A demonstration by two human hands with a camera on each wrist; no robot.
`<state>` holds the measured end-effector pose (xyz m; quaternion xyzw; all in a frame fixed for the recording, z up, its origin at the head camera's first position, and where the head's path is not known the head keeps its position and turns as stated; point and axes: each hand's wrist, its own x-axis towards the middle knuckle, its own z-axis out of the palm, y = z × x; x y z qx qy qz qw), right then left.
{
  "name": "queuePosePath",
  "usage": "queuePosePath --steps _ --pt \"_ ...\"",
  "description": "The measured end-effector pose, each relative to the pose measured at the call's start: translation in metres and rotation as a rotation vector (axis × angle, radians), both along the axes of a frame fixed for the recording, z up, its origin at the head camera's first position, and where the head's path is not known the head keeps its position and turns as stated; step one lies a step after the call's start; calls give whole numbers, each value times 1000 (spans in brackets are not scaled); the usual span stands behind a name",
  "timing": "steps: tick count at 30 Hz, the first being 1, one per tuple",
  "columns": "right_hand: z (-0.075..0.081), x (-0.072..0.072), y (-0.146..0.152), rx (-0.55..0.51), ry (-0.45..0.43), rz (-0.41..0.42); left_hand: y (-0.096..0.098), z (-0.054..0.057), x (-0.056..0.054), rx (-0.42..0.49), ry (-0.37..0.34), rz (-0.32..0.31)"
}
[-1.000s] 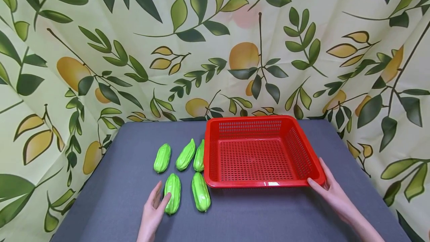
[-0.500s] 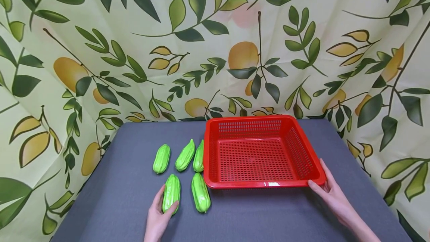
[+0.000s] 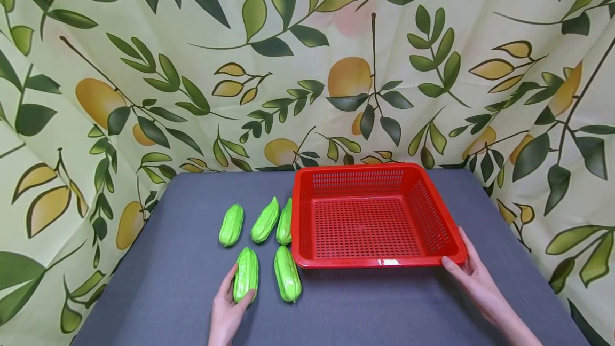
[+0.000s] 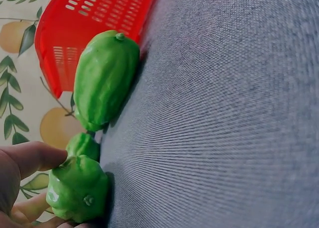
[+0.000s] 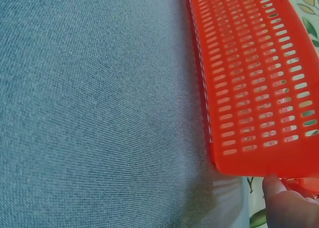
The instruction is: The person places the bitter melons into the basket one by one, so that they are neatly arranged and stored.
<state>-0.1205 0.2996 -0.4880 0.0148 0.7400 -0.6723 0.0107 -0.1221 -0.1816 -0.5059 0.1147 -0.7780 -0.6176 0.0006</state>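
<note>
My left hand (image 3: 226, 306) grips a ribbed green gourd (image 3: 247, 274) at the front left of the group, thumb on its right side and fingers along its left. In the left wrist view the blunt end of this gourd (image 4: 79, 193) faces the camera, with the thumb (image 4: 42, 156) against it. A large red plastic basket (image 3: 379, 263) stands to the right, with nothing in it. My right hand (image 3: 473, 276) holds its front right corner, thumb at the front rim and fingers along the outer side. The right wrist view shows the slotted basket wall (image 5: 249, 78) and part of the thumb.
Another gourd (image 3: 287, 276) lies just right of the held one, near the basket's front left corner. Behind are a gourd (image 3: 231, 225), a second gourd (image 3: 265, 222) and a third gourd (image 3: 284, 223) partly hidden by the basket. A leaf-patterned cloth (image 3: 298, 68) hangs behind the grey table (image 3: 365, 308).
My left hand has moved forward and right from beside the front left gourd and closed its fingers and thumb around it. The right hand and the basket have stayed in place.
</note>
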Motion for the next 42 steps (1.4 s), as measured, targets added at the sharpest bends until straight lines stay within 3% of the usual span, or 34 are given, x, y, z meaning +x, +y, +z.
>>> queuePosePath --steps 11,21,32,42 --pt "-2 1 -2 -74 13 9 1 2 1 36 -40 48" --pt "-2 1 -4 -62 -20 -3 2 5 5 43 0 116" --pt "-1 -1 -3 -57 -38 -4 1 19 3 97 10 176" --pt "-1 0 -1 -79 -17 -4 6 38 -6 152 5 152"
